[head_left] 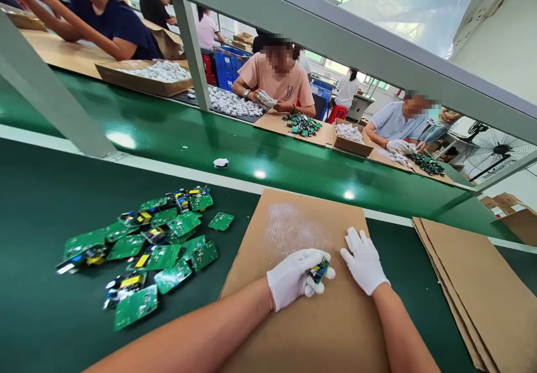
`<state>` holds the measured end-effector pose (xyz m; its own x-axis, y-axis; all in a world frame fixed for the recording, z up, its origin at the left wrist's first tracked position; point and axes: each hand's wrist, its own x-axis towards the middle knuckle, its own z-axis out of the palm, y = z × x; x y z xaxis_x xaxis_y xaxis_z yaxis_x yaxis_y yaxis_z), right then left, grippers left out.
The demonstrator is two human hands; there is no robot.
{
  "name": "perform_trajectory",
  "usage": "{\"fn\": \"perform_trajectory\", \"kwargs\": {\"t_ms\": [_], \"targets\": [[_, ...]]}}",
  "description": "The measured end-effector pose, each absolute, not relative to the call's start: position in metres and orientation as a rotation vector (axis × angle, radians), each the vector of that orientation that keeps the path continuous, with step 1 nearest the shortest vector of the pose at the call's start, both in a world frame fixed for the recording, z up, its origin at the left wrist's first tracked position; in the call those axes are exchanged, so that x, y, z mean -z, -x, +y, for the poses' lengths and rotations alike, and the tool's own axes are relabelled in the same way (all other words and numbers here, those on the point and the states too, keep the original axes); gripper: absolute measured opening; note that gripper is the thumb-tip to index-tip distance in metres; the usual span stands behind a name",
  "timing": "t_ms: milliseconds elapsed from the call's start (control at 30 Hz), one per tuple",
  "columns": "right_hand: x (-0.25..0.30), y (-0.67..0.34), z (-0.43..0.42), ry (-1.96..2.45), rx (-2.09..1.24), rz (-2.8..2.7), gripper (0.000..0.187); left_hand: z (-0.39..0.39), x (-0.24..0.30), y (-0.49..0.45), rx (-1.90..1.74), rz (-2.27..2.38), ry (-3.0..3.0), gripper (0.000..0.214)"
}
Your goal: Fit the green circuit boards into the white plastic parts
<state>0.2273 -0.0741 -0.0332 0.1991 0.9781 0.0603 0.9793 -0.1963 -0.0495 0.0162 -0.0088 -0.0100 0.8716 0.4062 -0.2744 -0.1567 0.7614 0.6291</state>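
Observation:
My left hand (pixel 300 275), in a white glove, is closed around a small circuit board (pixel 319 270) with yellow and blue components on it. Its fingers hide part of the board. To the right, my gloved right hand (pixel 364 258) has its fingers spread over a brown cardboard sheet (pixel 327 328) and holds nothing. White powdery marks (pixel 289 225) show on the sheet's far half. Left of the cardboard, a loose pile of green circuit boards (pixel 168 255) lies on the dark green table. One single board (pixel 221 221) sits slightly apart from the pile.
Beyond a pale rail runs a glossy green belt (pixel 184 143) carrying one white-covered piece (pixel 221 163). Stacked cardboard sheets (pixel 482 283) lie at the right. A grey metal frame (pixel 356 32) crosses overhead. Across the belt, several people work beside boards and boxes of white pieces (pixel 145 76).

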Motion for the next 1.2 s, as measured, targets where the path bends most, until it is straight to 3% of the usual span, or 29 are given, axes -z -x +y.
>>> {"fn": "perform_trajectory", "kwargs": {"t_ms": [133, 300, 433, 500, 600, 667, 767, 900, 1033, 1200], "targets": [[0.04, -0.249, -0.074, 2.334, 0.048, -1.72, 0.061, -0.004, 0.011, -0.016, -0.435, 0.461, -0.622, 0.04], [0.043, -0.251, -0.075, 2.3, 0.166, -1.653, 0.038, 0.0, 0.009, -0.018, -0.544, 0.53, -0.673, 0.044], [0.031, -0.253, -0.078, 2.352, 0.181, -1.55, 0.045, 0.003, 0.008, -0.018, -0.637, 0.581, -0.699, 0.049], [0.026, -0.254, -0.081, 2.352, 0.098, -1.44, 0.051, 0.004, 0.009, -0.017, -0.656, 0.593, -0.71, 0.052], [0.019, -0.252, -0.083, 2.298, -0.07, -1.327, 0.037, 0.007, 0.011, -0.017, -0.631, 0.583, -0.718, 0.052], [0.011, -0.244, -0.082, 2.264, -0.128, -1.279, 0.038, 0.008, 0.012, -0.018, -0.612, 0.563, -0.713, 0.05], [-0.009, -0.218, -0.079, 2.007, -0.43, -1.086, 0.043, 0.009, 0.012, -0.019, -0.589, 0.509, -0.651, 0.044], [-0.028, -0.18, -0.076, 1.661, -0.767, -0.979, 0.037, 0.01, 0.014, -0.02, -0.552, 0.452, -0.595, 0.041], [-0.015, -0.16, -0.075, 1.489, -0.821, -1.075, 0.032, 0.011, 0.015, -0.02, -0.574, 0.434, -0.592, 0.038], [0.007, -0.155, -0.077, 1.497, -0.647, -1.181, 0.018, 0.01, 0.014, -0.022, -0.575, 0.38, -0.596, 0.033]]}}
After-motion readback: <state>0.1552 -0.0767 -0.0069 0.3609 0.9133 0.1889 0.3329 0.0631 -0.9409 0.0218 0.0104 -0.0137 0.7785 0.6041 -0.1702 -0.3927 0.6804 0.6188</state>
